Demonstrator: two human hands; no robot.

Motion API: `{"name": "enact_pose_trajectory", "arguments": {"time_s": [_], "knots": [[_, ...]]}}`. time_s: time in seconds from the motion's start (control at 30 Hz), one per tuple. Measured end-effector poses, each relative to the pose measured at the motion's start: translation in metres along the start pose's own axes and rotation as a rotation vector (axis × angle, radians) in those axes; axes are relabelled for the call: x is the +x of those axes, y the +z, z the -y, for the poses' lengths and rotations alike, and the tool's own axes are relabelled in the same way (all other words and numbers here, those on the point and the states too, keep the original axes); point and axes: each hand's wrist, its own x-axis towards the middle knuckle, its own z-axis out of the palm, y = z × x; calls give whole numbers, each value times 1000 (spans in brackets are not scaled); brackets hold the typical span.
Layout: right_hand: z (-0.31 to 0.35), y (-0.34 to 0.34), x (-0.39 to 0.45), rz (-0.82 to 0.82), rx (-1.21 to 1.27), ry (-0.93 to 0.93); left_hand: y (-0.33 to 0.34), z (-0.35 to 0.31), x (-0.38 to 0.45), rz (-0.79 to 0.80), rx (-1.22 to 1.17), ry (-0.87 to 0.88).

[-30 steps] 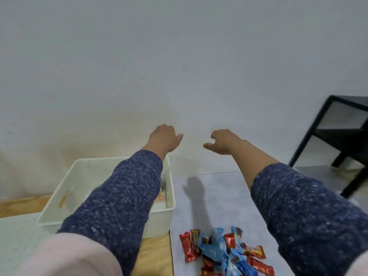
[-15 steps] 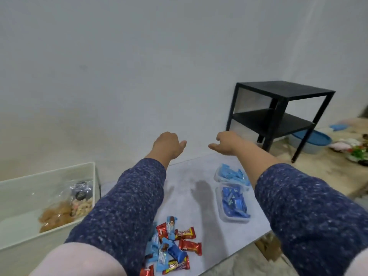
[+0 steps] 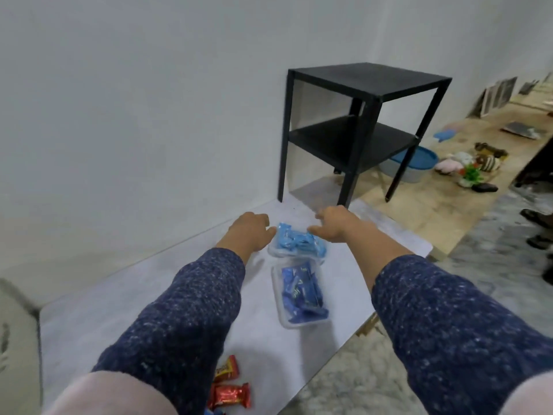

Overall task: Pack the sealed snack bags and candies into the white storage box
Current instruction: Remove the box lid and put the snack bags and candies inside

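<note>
Two clear sealed bags lie on the grey table [image 3: 149,295]. The far bag holds light blue candies [image 3: 296,245]; the near bag holds dark blue candies [image 3: 300,295]. My left hand [image 3: 250,230] is at the far bag's left edge and my right hand [image 3: 335,224] at its right edge, fingers loosely curled. Neither plainly grips it. Red wrapped candies [image 3: 229,395] lie at the table's front edge. The white storage box [image 3: 18,339] shows only as a blurred wall at the far left.
A black two-shelf side table [image 3: 359,130] stands behind the grey table against the white wall. A blue-lidded tub [image 3: 419,163] and small toys [image 3: 466,169] sit on the wooden floor beyond. The table's right edge drops to grey carpet.
My view has swung right, pushing the white box to the left edge. Both hands have come down from mid-air to the sides of the light blue candy bag.
</note>
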Motion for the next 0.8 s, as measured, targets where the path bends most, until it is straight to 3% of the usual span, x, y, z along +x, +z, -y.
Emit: {"name": "enact_pose_trajectory", "arguments": {"time_s": [0.33,0.53,0.67,0.8], "knots": [[-39,68,149,261,-50,-211,113,3,101,321,-204,-143],[-51,89,220,352,-37,-300,126,5,148,263,-310,-146],[-54,97,246,341,124,-272,136,10,164,319,-351,-301],[-51,105,254,317,234,-260,138,1,171,222,-500,-363]]}}
